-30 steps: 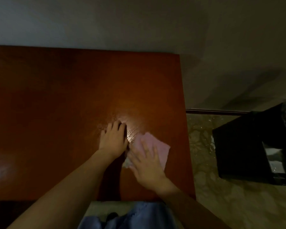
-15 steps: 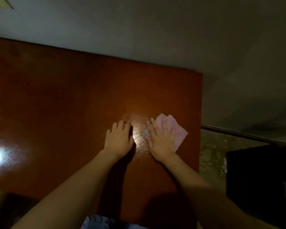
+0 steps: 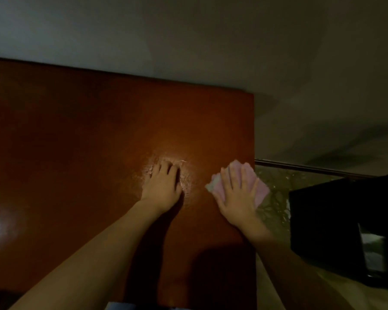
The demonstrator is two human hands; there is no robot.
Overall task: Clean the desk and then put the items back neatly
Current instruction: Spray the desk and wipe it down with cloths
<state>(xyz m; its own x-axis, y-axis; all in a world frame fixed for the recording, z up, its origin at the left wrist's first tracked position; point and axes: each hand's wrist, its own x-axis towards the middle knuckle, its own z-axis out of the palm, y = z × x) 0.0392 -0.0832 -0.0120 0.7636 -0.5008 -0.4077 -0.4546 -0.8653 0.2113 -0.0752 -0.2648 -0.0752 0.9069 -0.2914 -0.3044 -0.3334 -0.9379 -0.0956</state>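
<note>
Dim light falls on a reddish-brown wooden bench [image 3: 81, 153] set against a pale wall [image 3: 211, 36], with glare patches on the polish at nine o'clock and near the centre.

At the centre, the left hand [image 3: 162, 186] rests flat on the wood, fingers [image 3: 164, 170] straight and close together, holding nothing; it looks to be bracing the person. Around its fingertips the surface shines with streaks, which I take to be damp from wiping.

Toward three o'clock, the right hand [image 3: 239, 193] presses down on a folded pink cloth [image 3: 261, 189], fingers straight and slightly spread across it. A second ago the cloth lay close beside the left hand; it has since swept outward to the bench's right edge, where a corner now overhangs. That suggests this strip has been covered and the cleaning step is still running, with the darker left part of the bench probably yet to be wiped. No items stand on the visible bench, so putting things back has not begun.

Farther right, beyond the edge, lies a mottled floor [image 3: 276, 211], and at four o'clock a black box-like object [image 3: 327, 220] that I cannot identify.

No brand, label or writing can be read anywhere.
</note>
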